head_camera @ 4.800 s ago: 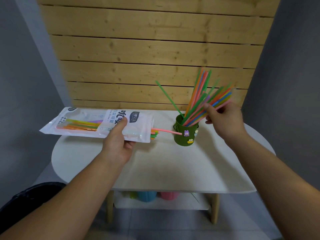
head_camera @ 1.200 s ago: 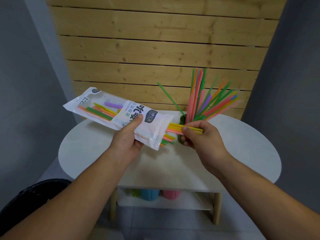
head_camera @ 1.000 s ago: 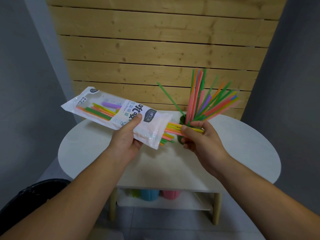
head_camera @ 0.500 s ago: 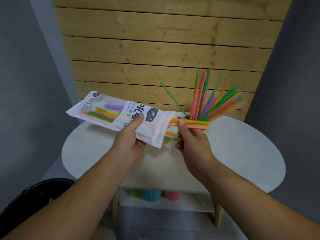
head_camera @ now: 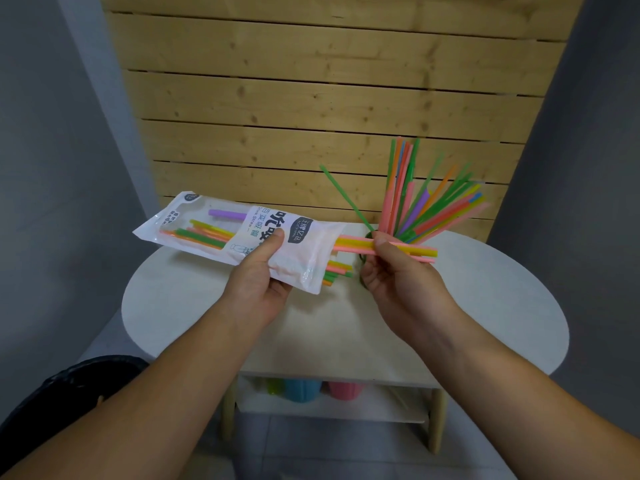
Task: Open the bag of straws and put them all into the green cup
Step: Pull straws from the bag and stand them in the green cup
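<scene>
The pinched straws [head_camera: 384,247] have slid further out of the bag [head_camera: 242,237], which the left hand [head_camera: 258,289] grips tilted above the table [head_camera: 502,306] while the right hand's [head_camera: 398,282] fingers pull them clear near the green cup [head_camera: 370,235].

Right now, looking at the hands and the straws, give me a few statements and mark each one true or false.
1. The left hand holds the straw bag above the table. True.
2. The right hand is empty. False: it pinches a few yellow and pink straws that still reach into the bag's open end.
3. The green cup already holds many straws. True.
4. The bag is empty. False: straws show through its clear part and poke from its mouth.
5. The green cup sits on the lower shelf. False: it stands on the tabletop, behind the right hand.
</scene>
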### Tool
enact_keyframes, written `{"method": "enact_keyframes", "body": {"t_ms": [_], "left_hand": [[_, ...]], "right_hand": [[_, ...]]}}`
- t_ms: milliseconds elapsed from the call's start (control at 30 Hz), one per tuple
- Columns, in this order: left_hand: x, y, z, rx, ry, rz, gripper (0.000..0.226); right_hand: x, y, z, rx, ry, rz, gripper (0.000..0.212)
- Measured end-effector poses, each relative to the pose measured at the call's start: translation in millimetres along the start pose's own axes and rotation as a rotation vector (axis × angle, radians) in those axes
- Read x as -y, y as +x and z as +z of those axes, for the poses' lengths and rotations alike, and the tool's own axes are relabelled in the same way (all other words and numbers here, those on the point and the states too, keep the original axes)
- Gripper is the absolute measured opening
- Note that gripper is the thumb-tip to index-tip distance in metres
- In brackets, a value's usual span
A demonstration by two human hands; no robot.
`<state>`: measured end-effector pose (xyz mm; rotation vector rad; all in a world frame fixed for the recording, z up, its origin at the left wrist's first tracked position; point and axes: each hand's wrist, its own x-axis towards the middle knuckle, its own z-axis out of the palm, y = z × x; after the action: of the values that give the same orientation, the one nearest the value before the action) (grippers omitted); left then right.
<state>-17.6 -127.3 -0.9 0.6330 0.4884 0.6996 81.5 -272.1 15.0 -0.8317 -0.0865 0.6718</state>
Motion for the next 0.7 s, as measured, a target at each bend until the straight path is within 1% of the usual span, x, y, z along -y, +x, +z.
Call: {"method": "enact_keyframes", "body": {"t_ms": [67, 167, 300, 400, 500, 700], "left_hand": [[1.0, -0.6, 0.5, 0.005, -0.003, 0.002, 0.018], [2.4, -1.6, 2.1, 0.014, 0.000, 0.001, 0.014], [1.4, -1.8, 2.6, -0.007, -0.018, 0.000, 0.016], [-2.8, 1.2, -0.8, -0.053, -0.062, 0.017, 0.029], [-7.0, 7.1, -7.0, -0.102, -0.100, 0.030, 0.040], [-10.0, 13.5, -13.9, -0.154, -0.160, 0.042, 0.045]], "right_hand": [[3.9, -1.2, -2.5, 0.003, 0.061, 0.046, 0.011], [5.8, -3.1, -4.5, -0.006, 0.076, 0.048, 0.022], [9.1, -7.5, -3.2, -0.035, 0.001, -0.033, 0.018], [13.2, -9.5, -4.3, -0.047, -0.093, -0.121, 0.013], [17.4, -10.4, -8.6, -0.059, -0.141, -0.169, 0.012], [30.8, -19.4, -21.3, -0.068, -0.154, -0.214, 0.011]]}}
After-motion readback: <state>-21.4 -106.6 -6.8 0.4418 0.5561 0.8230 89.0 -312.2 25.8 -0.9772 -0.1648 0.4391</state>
